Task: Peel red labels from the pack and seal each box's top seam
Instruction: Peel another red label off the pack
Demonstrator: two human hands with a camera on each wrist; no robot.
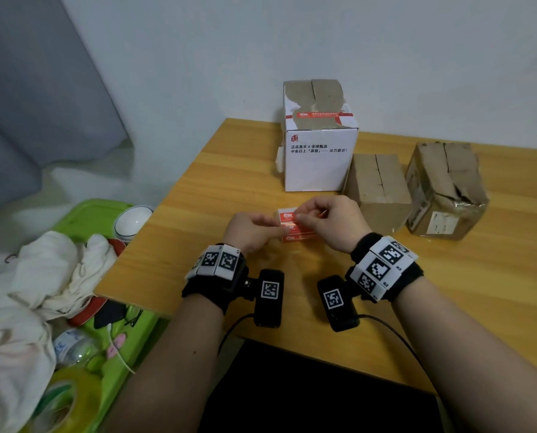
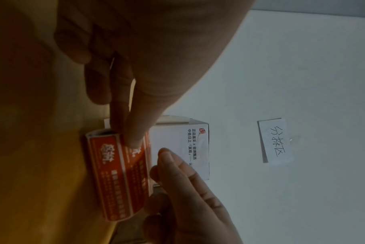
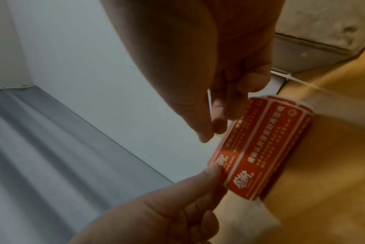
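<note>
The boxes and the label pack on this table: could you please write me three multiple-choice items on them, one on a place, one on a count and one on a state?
1. Where does the white box stand?
A. at the table's near edge
B. at the far edge by the wall
C. on the green tray

2. How many boxes are on the table?
A. two
B. three
C. five

3. What is happening to the label pack?
A. it lies untouched
B. both hands work on it
C. it sits on a box

Answers: 1 B, it stands by the wall. 2 B, the white box plus two brown boxes. 3 B, the left hand and right hand pinch it.
</note>
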